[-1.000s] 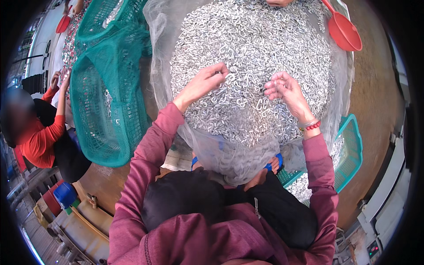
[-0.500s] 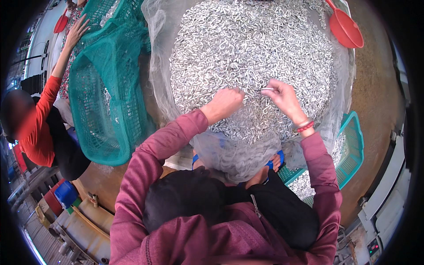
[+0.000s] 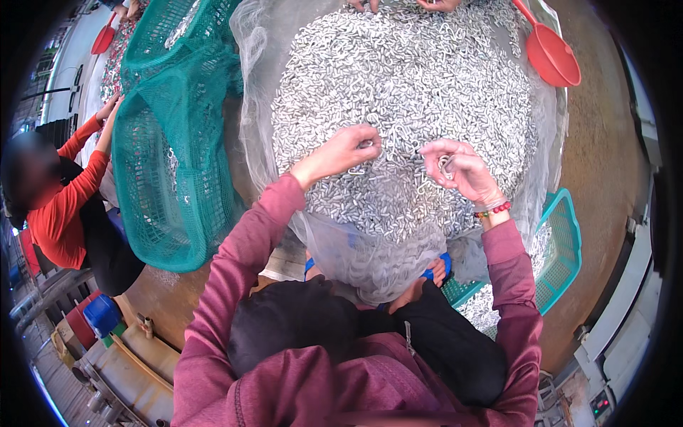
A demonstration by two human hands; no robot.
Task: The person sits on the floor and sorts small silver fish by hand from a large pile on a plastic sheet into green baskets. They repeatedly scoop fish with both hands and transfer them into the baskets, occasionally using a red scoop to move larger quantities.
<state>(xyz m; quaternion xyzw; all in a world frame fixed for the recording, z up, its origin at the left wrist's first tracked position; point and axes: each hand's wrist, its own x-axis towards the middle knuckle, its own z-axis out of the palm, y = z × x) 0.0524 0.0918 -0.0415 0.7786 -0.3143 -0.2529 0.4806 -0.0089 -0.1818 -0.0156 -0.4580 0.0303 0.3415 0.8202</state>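
A broad pile of small silvery pieces [image 3: 405,78], many short and oval, some shaped like S-hooks, lies on a sheer whitish net [image 3: 252,92]. Over its near left part, my left hand [image 3: 341,153] is closed in a pinch, with a small curved hook [image 3: 366,144] showing at the fingertips. To its right, my right hand [image 3: 466,174] is turned partly palm up. Its fingers curl around a pale hook [image 3: 446,165]; whether more pieces are under it I cannot tell. Both hands are just above the pile, apart from each other.
Green mesh baskets [image 3: 167,263] stand at the left, one partly covered by netting. A red scoop [image 3: 555,57] lies at the far right edge. Another green basket [image 3: 569,249] with silvery pieces stands beside my right arm. A co-worker [image 3: 67,206] sits left; another person's hands [image 3: 437,4] reach in at the far edge.
My left hand has moved slightly left. My right hand has turned its palm up and lowered slightly. The left co-worker's arm has drawn back, and another person's hands have appeared at the far edge.
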